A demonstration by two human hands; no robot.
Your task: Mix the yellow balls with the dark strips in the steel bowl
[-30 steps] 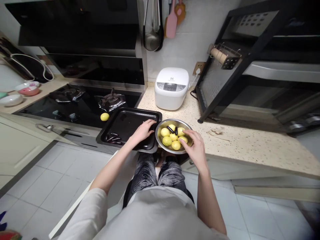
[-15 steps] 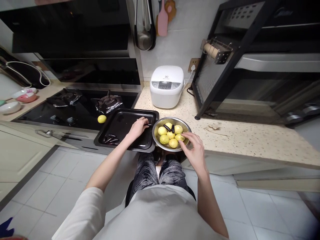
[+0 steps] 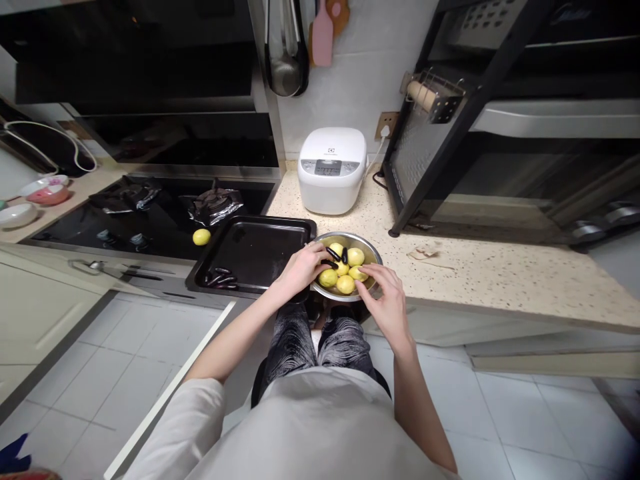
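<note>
Over the left rim of a round steel bowl (image 3: 376, 252), my left hand (image 3: 304, 268) has its fingers closed on a small, dark, glossy, elongated piece (image 3: 329, 264). The bowl holds several lemons (image 3: 345, 284), and two more dark pieces (image 3: 345, 255) lie on top of them. At the bowl's right side my right hand (image 3: 387, 297) has thumb and fingertips around one lemon (image 3: 357, 273). Left of the bowl is a black baking tray (image 3: 255, 250), with several similar dark pieces (image 3: 220, 278) grouped in its near left corner.
A single lemon (image 3: 201, 237) sits on the black gas hob (image 3: 165, 230), left of the tray. Behind the bowl stands a white rice cooker (image 3: 332, 171). A black rack (image 3: 425, 133) with an oven rises at the right of the speckled counter (image 3: 500, 280).
My left hand has moved right from above the tray to the bowl, carrying a dark piece. My right hand has stayed at the lemon. The view has shifted slightly.
</note>
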